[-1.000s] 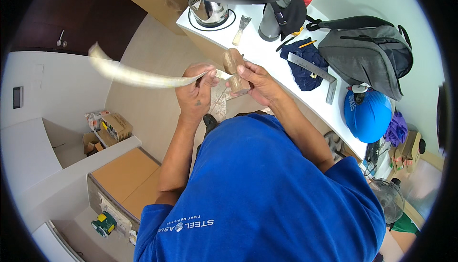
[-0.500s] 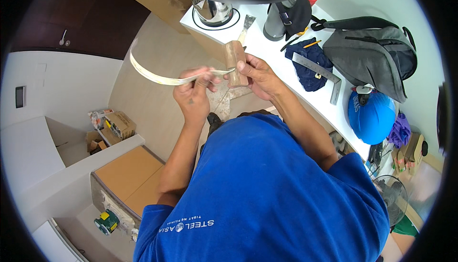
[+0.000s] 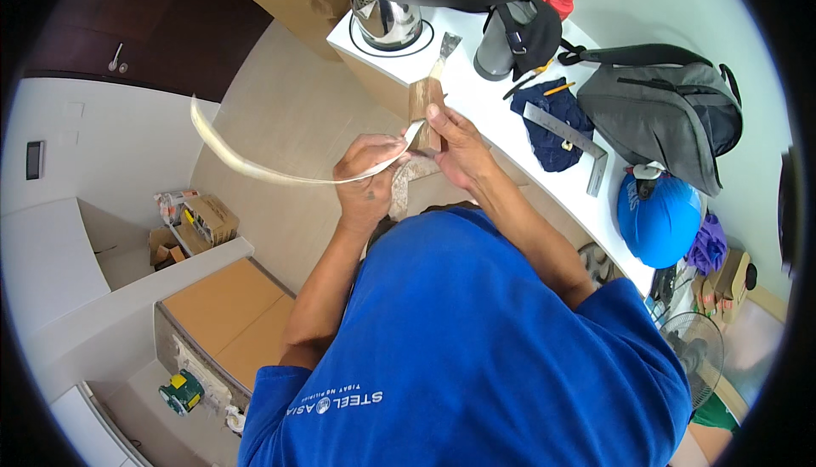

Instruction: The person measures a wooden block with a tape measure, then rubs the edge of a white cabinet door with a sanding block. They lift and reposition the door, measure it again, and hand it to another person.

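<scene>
My right hand (image 3: pixel 461 146) grips a small brown wooden block (image 3: pixel 425 95), with its thumb pressed on the near side. Against the block lies one end of a long cream-coloured flexible strip (image 3: pixel 255 170). Closed around that strip near the block is my left hand (image 3: pixel 365 169), its fingers curled. The strip's free end curves away to the left and upward in the air. Just beyond the block, a scraper (image 3: pixel 449 45) with a pale handle rests on the white tabletop (image 3: pixel 466 97). The strip's material cannot be made out.
On the tabletop stand a shiny metal kettle (image 3: pixel 387 23), a grey backpack (image 3: pixel 650 106), a metal square (image 3: pixel 557 125) on dark blue cloth (image 3: pixel 544 148), and a blue rounded item (image 3: pixel 659 220). At lower left are cardboard boxes (image 3: pixel 212 216) and a green machine (image 3: pixel 181 392).
My left hand has moved slightly right and down, nearer the block, and curled more around the strip. The strip's free end has swung further left. The block stays in my right hand.
</scene>
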The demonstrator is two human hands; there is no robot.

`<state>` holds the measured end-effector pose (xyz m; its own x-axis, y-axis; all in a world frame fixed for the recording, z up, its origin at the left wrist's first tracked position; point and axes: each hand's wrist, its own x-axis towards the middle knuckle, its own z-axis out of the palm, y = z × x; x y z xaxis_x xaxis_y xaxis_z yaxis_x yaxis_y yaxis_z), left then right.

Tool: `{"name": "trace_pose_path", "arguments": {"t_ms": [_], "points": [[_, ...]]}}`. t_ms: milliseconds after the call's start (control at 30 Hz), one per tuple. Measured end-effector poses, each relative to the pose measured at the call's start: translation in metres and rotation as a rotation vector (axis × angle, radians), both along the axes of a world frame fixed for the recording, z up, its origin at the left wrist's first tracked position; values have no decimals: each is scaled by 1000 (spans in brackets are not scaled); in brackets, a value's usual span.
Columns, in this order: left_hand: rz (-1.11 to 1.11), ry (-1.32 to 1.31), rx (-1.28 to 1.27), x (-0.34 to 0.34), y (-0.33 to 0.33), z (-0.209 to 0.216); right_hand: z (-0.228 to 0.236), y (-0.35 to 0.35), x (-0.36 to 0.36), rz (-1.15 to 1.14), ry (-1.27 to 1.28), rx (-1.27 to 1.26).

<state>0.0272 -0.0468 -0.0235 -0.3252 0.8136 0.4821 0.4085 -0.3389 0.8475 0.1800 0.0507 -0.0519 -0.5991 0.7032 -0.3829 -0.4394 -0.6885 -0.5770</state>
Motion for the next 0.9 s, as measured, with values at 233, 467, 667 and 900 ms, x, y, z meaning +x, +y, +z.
{"name": "trace_pose_path", "arguments": {"t_ms": [233,467,667,900], "points": [[1,-194,27,-13,6,-5,-14,8,6,68,-140,126],[-64,-530,-101,-65,-1,17,-23,24,27,-72,-851,975],[-37,-690,-367,-24,-13,11,-15,9,16,-20,-910,1126],[28,-721,-375,1,1,18,-21,-1,9,58,-926,1273]]}}
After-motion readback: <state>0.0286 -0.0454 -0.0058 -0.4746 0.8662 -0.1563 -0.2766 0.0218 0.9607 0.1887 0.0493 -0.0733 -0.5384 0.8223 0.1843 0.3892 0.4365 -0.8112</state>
